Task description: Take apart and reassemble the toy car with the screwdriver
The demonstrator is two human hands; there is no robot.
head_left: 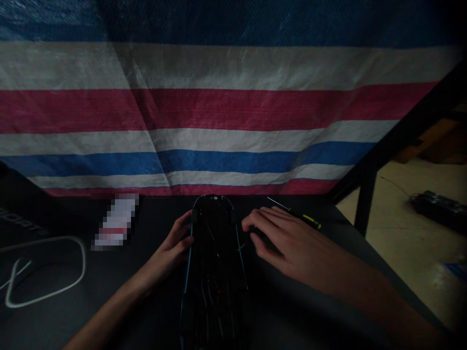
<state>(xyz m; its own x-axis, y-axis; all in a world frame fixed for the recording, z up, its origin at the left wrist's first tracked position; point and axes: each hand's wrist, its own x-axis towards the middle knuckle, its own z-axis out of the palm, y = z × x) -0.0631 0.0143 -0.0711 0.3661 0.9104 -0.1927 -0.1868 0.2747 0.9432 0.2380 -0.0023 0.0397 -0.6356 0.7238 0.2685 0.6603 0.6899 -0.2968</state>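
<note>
A long black toy car (215, 262), with what look like wheels at its sides, bluish edges and thin wires across its dark surface, lies lengthwise in front of me. My left hand (178, 240) grips its left edge near the far end, the thumb on the near side and the fingers partly hidden behind the edge. Just right of the car hovers my right hand (277, 233), fingers bent and thumb apart, with nothing visible between them. Beyond its knuckles lies a screwdriver (312, 222) with a yellow and black handle, its shaft partly hidden by the hand.
A white cable (83, 272) loops over the dark table (153, 316) at left. Near it lies a blurred-out white and red item (116, 221). A striped sheet (219, 107) rises behind the table. At right stands a black frame post (366, 204); a dark object (438, 206) rests on the floor.
</note>
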